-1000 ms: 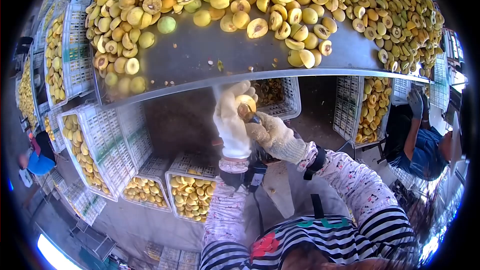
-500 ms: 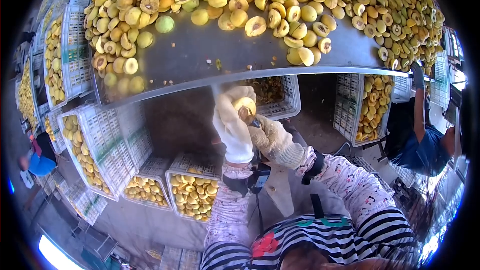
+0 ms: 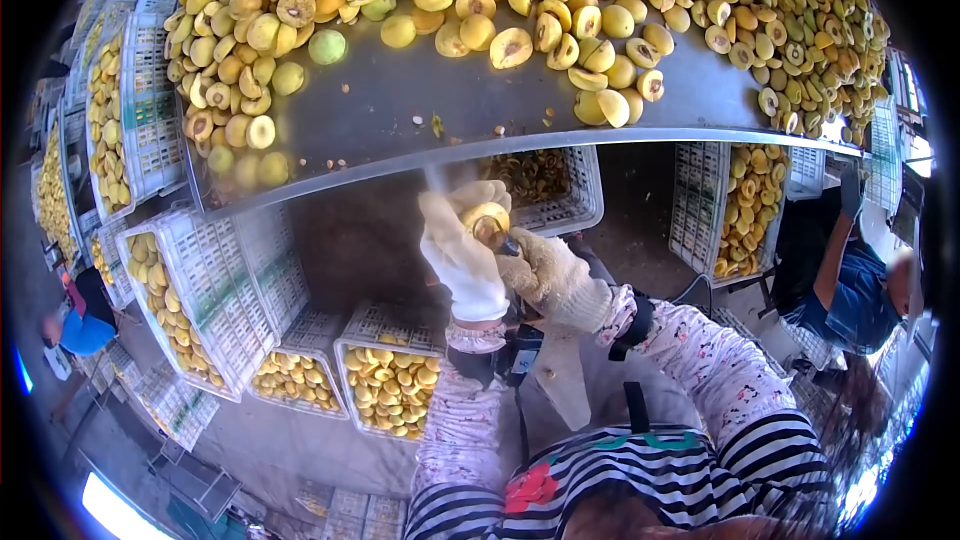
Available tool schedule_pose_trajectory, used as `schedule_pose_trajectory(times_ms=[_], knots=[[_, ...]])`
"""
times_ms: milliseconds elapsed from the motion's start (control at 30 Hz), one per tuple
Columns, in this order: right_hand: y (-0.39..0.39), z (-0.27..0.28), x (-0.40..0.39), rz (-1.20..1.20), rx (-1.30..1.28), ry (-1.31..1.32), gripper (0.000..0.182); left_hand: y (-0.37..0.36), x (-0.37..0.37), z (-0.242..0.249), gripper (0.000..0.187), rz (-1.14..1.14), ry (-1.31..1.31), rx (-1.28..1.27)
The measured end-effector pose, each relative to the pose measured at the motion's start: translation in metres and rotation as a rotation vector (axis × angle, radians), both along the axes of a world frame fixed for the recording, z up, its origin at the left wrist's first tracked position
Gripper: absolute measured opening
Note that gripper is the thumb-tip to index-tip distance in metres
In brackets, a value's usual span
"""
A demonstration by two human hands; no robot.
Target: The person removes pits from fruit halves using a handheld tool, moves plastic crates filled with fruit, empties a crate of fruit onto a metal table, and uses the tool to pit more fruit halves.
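Just in front of the metal table's edge, my left hand, in a pale glove, is closed round a halved yellow fruit with its cut, brown-centred face showing. Beside it on the right, my right hand, in a cream knitted glove, is closed on a small dark-tipped tool that touches the fruit. Most of the tool is hidden by the glove.
Halved fruits are heaped on the metal table. Beneath its edge sits a crate of darker pieces. Fruit-filled crates stand at lower left and right. One co-worker is at the right, another person far left.
My hands and the fruit have shifted slightly, with the tool still at the cut face. The co-worker at the right has lowered an arm from the table edge.
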State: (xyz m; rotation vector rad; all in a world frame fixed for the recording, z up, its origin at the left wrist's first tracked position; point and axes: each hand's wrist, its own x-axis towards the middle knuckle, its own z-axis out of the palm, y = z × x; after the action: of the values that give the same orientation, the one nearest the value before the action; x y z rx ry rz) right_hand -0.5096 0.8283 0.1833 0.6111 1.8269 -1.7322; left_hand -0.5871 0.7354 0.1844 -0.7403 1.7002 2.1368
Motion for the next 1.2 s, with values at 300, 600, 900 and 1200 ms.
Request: schedule_pose_trajectory(times_ms=[300, 600, 900, 1200], knots=[[0.008, -0.009, 0.011, 0.032, -0.095, -0.002, 0.054, -0.013, -0.035, -0.013, 0.055, -0.595, -0.293, 0.047], [0.019, 0.005, 0.015, -0.201, -0.756, -0.491, 0.035, -0.019, 0.019, -0.015, 0.033, -0.045, 0.010, 0.282], [0.004, 0.008, 0.029, -0.135, -0.689, -0.217, 0.044, -0.020, 0.014, -0.009, 0.052, -0.298, 0.251, 0.039], [-0.002, 0.018, 0.027, -0.245, -0.740, -0.218, 0.036, -0.028, 0.026, 0.009, 0.034, -0.117, -0.183, 0.302]])
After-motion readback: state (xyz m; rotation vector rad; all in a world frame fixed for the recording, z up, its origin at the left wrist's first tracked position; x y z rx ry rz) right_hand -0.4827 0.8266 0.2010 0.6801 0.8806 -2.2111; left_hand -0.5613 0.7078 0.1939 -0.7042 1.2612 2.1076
